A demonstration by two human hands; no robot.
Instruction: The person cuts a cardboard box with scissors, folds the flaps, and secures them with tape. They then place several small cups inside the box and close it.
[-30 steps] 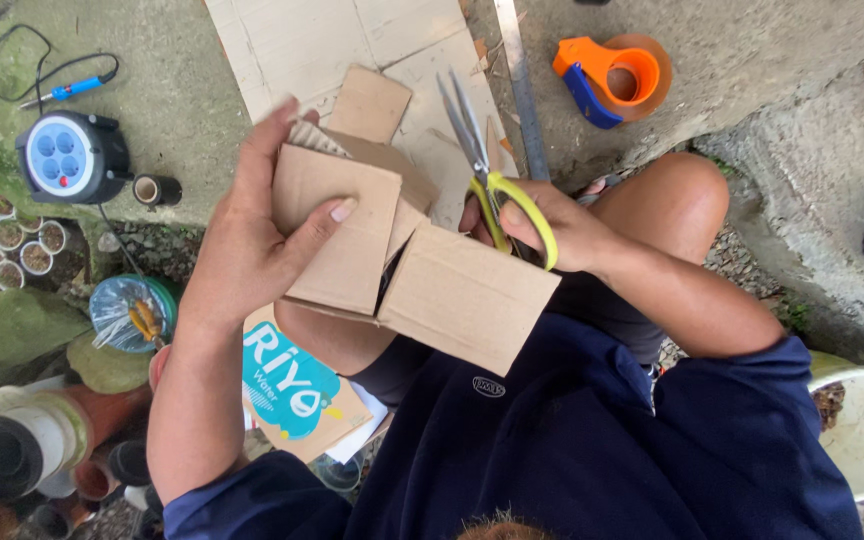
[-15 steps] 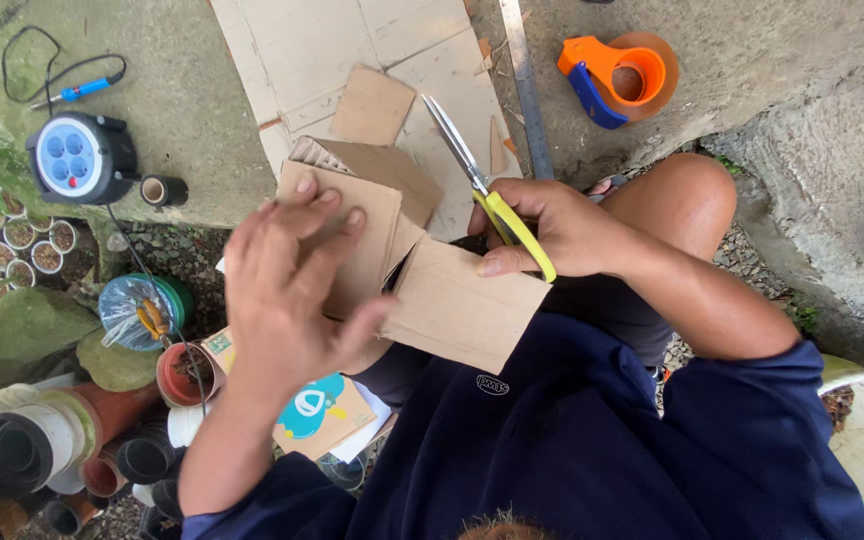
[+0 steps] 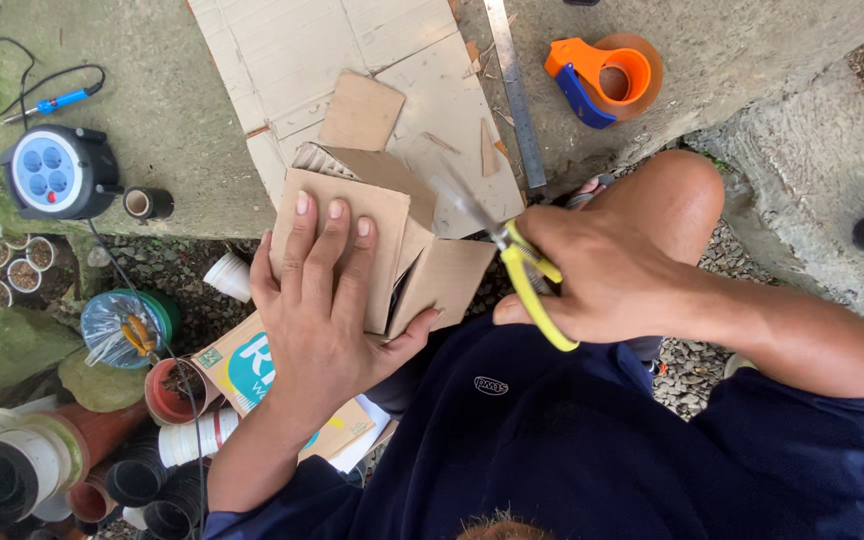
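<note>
Cardboard box: a small, folded brown cardboard box [image 3: 392, 250] sits in front of my chest, over my lap, with its far edge above the flat cardboard sheet [image 3: 352, 60] lying on the concrete slab [image 3: 152, 130].
Head view, my left hand: my left hand [image 3: 327, 310] lies flat on the box's near panel, fingers [image 3: 332, 240] spread and pointing away from me, thumb hooked under the lower edge; it presses on the box rather than closing around it.
Head view, my right hand: my right hand [image 3: 602, 275] is closed around the yellow handles of a pair of scissors [image 3: 512, 255]; the blades point up and left, their tips over the box's open top flap. The blades are blurred, so I cannot tell whether they touch the cardboard.
Hands: apart, one on each side of the box.
Box flaps: one flap [image 3: 362, 110] stands up at the far side, another hangs open toward my right hand.
On the slab: a metal ruler [image 3: 514, 90] lies just right of the sheet; an orange tape dispenser [image 3: 607, 75] is farther right; a round blue-faced cable reel [image 3: 57, 172] and a small tape roll [image 3: 147, 203] sit to the left.
Below the slab: clay pots [image 3: 177, 390] and dark pipes [image 3: 142, 480] by my left arm, and a printed carton [image 3: 252, 365] under my left wrist.
My knee: bare right knee [image 3: 672, 195] beside the slab's edge.
</note>
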